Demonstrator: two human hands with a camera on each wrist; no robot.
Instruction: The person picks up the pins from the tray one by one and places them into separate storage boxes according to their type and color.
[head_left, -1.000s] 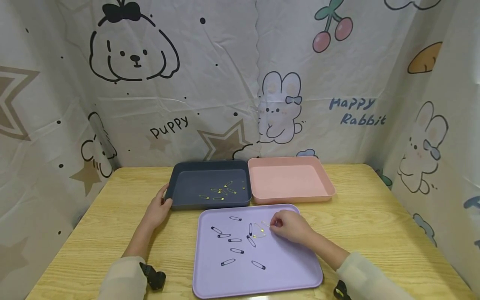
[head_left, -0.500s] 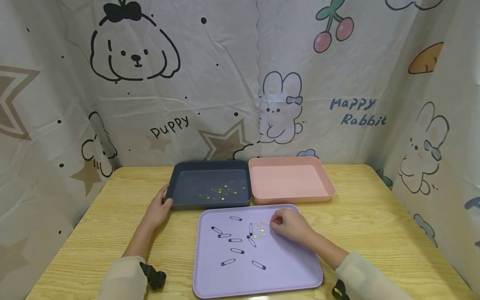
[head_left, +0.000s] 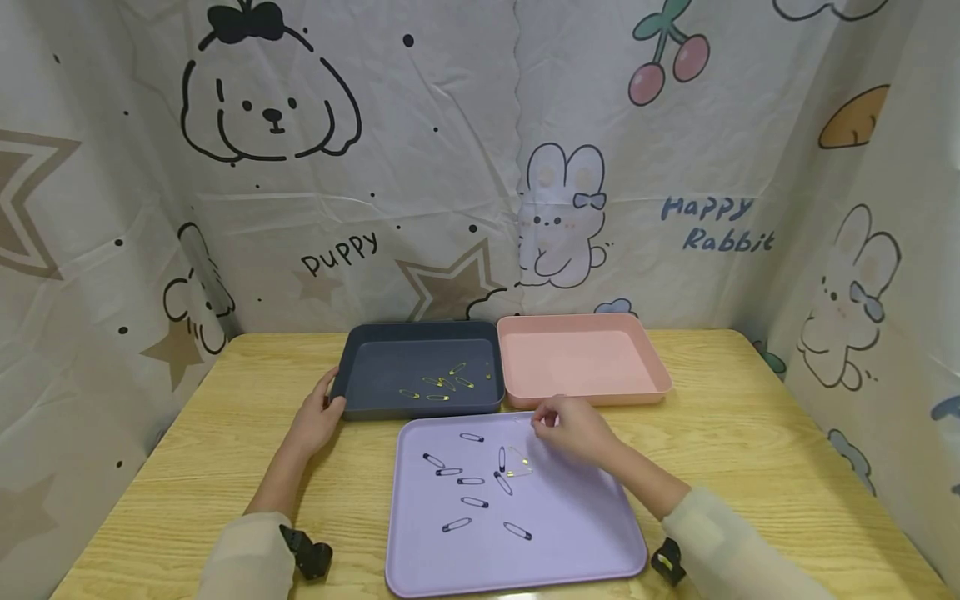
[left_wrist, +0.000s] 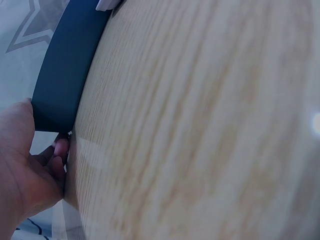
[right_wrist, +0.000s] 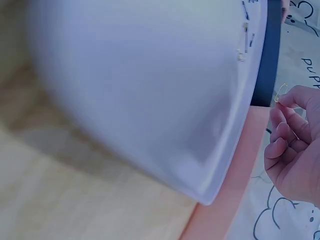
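My right hand [head_left: 576, 429] pinches a gold safety pin [right_wrist: 281, 92] between thumb and forefinger, above the far edge of the lilac tray [head_left: 570, 533]. Two more gold pins [head_left: 519, 473] lie on that tray, beside several black safety pins [head_left: 473, 502]. Several gold safety pins [head_left: 438, 397] are scattered in the dark blue tray [head_left: 382, 354], mostly in its right half. My left hand [head_left: 315, 421] grips that tray at its near left corner. In the left wrist view, the thumb [left_wrist: 26, 107] lies against the tray's corner and the other fingers curl beside it, partly hidden.
A pink tray [head_left: 577, 358] stands right of the dark blue one, their sides touching. Both are behind the lilac tray on a wooden table [head_left: 720, 433]. A printed cloth [head_left: 450, 167] hangs behind and at both sides.
My right hand has lifted a gold pin off the lilac tray and moved slightly away from me, toward the back trays. The left hand has stayed in place.
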